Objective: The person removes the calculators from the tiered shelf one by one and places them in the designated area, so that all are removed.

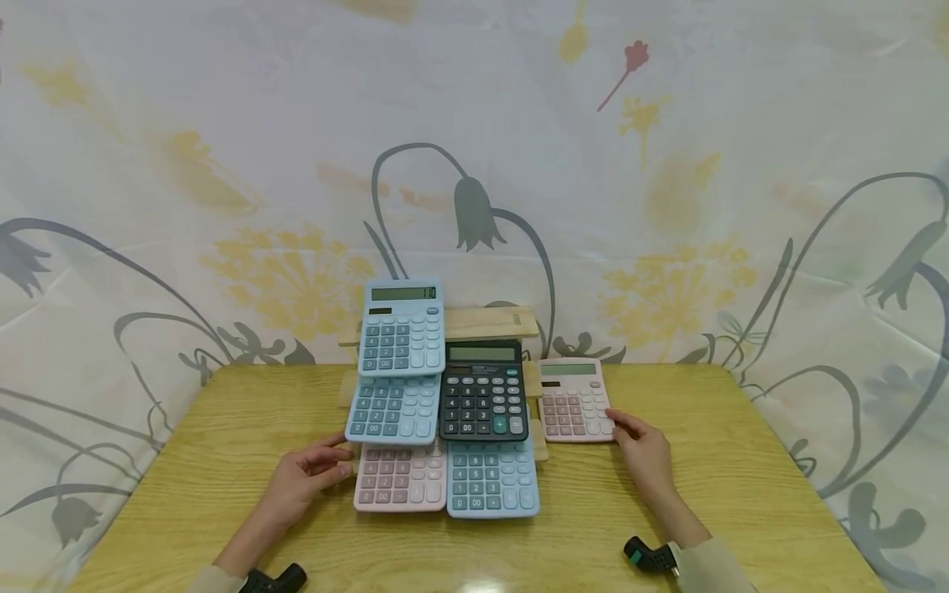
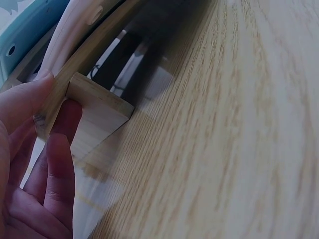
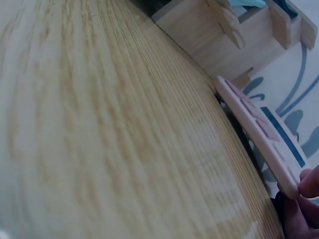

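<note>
Steadying the wooden rack (image 1: 489,323), it seems, L hand (image 1: 300,479) pinches its L edge btwn thumb & fingers, while R hand (image 1: 643,455) pinches pink calc (image 1: 574,402) just right of rack by its R edge, prob leaving its face clear.

Digits, 00 and a plus can be read on the black calculator (image 1: 484,394). At ten o'clock from it, seemingly 110 is displayed by the top blue one (image 1: 401,328). 0 and 00 are also borne by that one, the middle blue one (image 1: 393,409) at nine, the bottom blue one (image 1: 493,482) at six and the bottom pink one (image 1: 400,478) at seven.
</note>
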{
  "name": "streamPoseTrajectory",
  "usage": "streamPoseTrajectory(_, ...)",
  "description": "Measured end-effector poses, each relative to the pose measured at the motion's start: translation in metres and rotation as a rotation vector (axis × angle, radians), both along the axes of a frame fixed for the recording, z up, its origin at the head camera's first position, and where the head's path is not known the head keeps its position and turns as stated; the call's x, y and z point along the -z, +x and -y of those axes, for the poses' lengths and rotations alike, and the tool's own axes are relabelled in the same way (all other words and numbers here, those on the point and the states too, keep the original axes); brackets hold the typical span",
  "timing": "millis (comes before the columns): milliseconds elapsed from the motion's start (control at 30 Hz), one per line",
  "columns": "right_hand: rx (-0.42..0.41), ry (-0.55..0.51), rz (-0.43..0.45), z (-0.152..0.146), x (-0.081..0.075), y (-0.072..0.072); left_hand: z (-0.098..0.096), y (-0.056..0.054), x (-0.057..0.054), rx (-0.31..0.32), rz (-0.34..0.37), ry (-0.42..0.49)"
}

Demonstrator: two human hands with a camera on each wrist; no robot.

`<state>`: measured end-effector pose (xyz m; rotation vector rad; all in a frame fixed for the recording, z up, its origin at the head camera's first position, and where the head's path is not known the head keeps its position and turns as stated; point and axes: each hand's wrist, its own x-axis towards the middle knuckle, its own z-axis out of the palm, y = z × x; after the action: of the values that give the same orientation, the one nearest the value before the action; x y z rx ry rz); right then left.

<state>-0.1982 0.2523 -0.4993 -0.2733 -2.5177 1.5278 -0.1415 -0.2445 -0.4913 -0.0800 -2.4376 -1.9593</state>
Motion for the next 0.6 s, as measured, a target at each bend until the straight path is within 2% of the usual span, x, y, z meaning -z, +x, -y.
streamPoseTrajectory(333, 0.040, 0.030, -0.006, 0.0006, 0.0017, -0.0005, -0.0004, 0.0012, -0.0003, 0.003, 0.007, -0.002)
streamPoseTrajectory(600, 0.020, 0.042, -0.016, 0.0013, -0.0006, 0.0010, -0.0007, 0.0020, -0.0025, 0.008, 0.002, 0.000)
